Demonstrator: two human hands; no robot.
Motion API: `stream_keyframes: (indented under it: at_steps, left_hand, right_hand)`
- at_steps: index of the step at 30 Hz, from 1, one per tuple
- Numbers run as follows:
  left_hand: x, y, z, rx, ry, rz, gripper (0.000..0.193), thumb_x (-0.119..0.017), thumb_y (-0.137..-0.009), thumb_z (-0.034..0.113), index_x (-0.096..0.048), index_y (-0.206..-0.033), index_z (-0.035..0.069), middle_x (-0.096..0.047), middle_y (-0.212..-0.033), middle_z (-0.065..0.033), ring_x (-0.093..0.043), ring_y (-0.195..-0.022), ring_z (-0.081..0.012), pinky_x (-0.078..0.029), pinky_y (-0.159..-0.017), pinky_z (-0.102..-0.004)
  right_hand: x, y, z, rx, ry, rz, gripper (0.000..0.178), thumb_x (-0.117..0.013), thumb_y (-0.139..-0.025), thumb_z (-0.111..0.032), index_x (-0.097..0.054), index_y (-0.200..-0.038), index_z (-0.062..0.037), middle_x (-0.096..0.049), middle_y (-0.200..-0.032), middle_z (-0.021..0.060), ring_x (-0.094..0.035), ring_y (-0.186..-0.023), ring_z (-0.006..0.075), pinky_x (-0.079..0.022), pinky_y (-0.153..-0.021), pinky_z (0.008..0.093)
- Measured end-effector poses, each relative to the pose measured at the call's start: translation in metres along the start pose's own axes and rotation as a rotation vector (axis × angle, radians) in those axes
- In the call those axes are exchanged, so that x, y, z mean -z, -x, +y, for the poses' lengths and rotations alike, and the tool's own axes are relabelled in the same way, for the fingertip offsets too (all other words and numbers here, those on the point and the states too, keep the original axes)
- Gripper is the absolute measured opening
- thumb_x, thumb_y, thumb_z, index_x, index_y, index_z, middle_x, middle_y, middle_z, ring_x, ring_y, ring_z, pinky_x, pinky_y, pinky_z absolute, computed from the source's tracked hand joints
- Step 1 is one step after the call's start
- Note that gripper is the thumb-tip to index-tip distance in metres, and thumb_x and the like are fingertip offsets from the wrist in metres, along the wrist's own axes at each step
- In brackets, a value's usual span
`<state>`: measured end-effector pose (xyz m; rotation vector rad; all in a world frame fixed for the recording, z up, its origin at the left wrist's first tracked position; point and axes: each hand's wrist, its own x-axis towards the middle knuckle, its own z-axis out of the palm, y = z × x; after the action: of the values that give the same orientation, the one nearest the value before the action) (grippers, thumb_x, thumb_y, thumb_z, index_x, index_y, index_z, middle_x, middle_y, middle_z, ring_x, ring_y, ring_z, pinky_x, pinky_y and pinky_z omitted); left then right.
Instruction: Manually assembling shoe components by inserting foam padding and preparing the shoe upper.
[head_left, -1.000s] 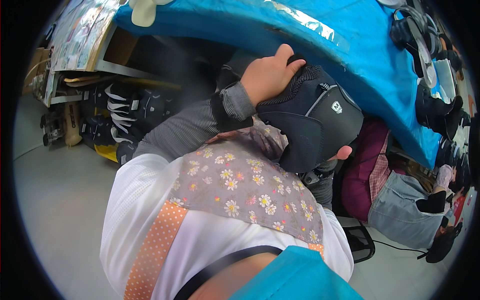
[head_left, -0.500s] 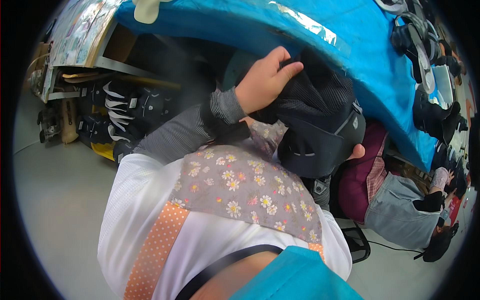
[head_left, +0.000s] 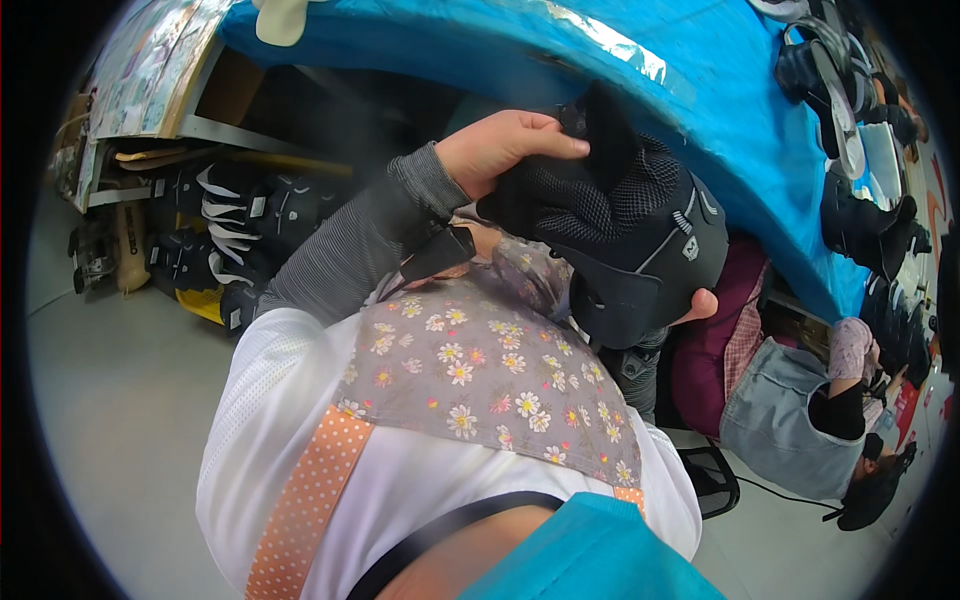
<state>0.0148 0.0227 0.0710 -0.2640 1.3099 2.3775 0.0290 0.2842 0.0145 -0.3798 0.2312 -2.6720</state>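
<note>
A black boot (head_left: 625,230) with a ribbed mesh upper, smooth panels and a small light emblem is tilted in front of my chest, close to the blue-covered table. My left hand (head_left: 505,150) pinches soft black fabric at its top edge between thumb and fingers. Under the far right side of the boot, one fingertip of my right hand (head_left: 700,305) shows, pressed against it. The rest of that hand is hidden behind the boot, with its sleeve below.
The blue table cover (head_left: 450,40) drapes ahead of me, with a pale shoe form (head_left: 281,20) at its edge. Black boots (head_left: 290,205) line a low shelf at left. Shoe parts (head_left: 835,90) lie on the right of the table. A co-worker (head_left: 790,410) sits at right.
My left hand has gone from spread fingers over the boot to a pinch on its fabric, slightly left. The boot has turned, showing more mesh. The co-worker's arm has shifted.
</note>
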Motion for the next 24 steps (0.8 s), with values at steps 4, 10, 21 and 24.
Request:
stream_keyframes:
  at_steps: [4, 10, 21, 24]
  left_hand:
    - [0.019, -0.005, -0.005, -0.181, -0.107, -0.147, 0.039, -0.072, -0.081, 0.012, -0.04, -0.06, 0.014, -0.04, -0.062, 0.0087, -0.038, -0.058, -0.0024, -0.033, -0.057, -0.0215]
    - [0.018, -0.006, -0.011, -0.82, -0.603, 0.048, 0.04, -0.073, -0.081, 0.008, -0.037, -0.064, 0.007, -0.034, -0.063, 0.0032, -0.035, -0.062, -0.0037, -0.033, -0.058, -0.0237]
    - [-0.005, -0.001, -0.035, -0.902, -1.618, 0.363, 0.016, -0.062, -0.084, 0.02, -0.053, -0.089, 0.008, -0.056, -0.074, -0.0076, -0.059, -0.074, -0.0265, -0.048, -0.056, -0.0366]
    - [0.005, -0.009, -0.021, -0.934, -1.816, 0.408, 0.026, -0.064, -0.082, 0.035, -0.057, -0.084, 0.01, -0.054, -0.071, -0.0029, -0.056, -0.071, -0.0206, -0.046, -0.057, -0.0334]
  right_hand:
    - [0.007, 0.002, 0.003, -0.012, 0.039, 0.026, 0.089, -0.058, -0.073, -0.046, -0.028, -0.145, -0.0024, -0.033, -0.147, 0.0194, -0.037, -0.132, 0.0354, -0.032, -0.107, 0.0494]
    - [-0.003, -0.006, 0.015, 0.055, 0.077, 0.173, 0.095, -0.059, -0.075, -0.057, -0.027, -0.146, -0.003, -0.028, -0.15, 0.021, -0.031, -0.135, 0.0377, -0.027, -0.109, 0.0527]
    - [-0.02, -0.018, 0.03, -0.139, 0.061, 0.005, 0.087, -0.06, -0.067, -0.031, -0.029, -0.141, 0.0022, -0.044, -0.137, 0.0229, -0.048, -0.122, 0.0362, -0.043, -0.1, 0.0478]
    - [-0.02, -0.012, 0.03, -0.064, -0.03, 0.016, 0.086, -0.058, -0.075, -0.04, -0.027, -0.144, -0.0004, -0.038, -0.142, 0.0222, -0.042, -0.128, 0.0391, -0.037, -0.104, 0.0525]
